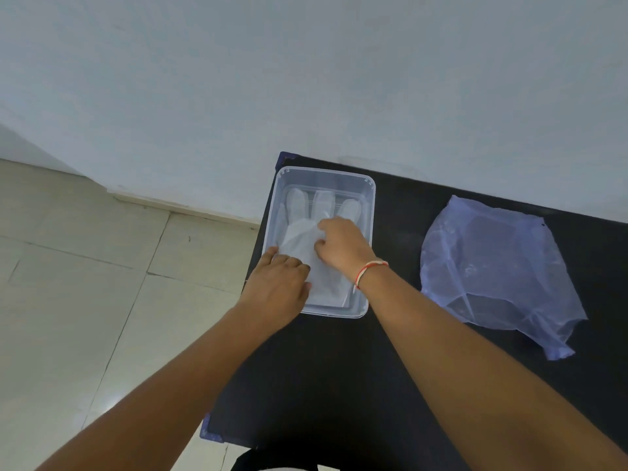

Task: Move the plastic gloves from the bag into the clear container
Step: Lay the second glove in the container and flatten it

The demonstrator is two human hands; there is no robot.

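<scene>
A clear rectangular container (369, 198) stands at the left end of the black table. Translucent plastic gloves (299, 239) lie flat inside it, fingers pointing to the far wall. My left hand (278, 287) rests over the container's near left edge, fingertips on the gloves' cuff end. My right hand (339, 244) reaches into the container, its fingers curled and pinching the glove's palm area. The crumpled clear bluish bag (492, 270) lies flat on the table to the right, apart from both hands.
The black table (339, 385) has its left edge right beside the container, with tiled floor (85, 283) below. A pale wall (306, 79) runs directly behind the table. A red and white thread is tied around my right wrist.
</scene>
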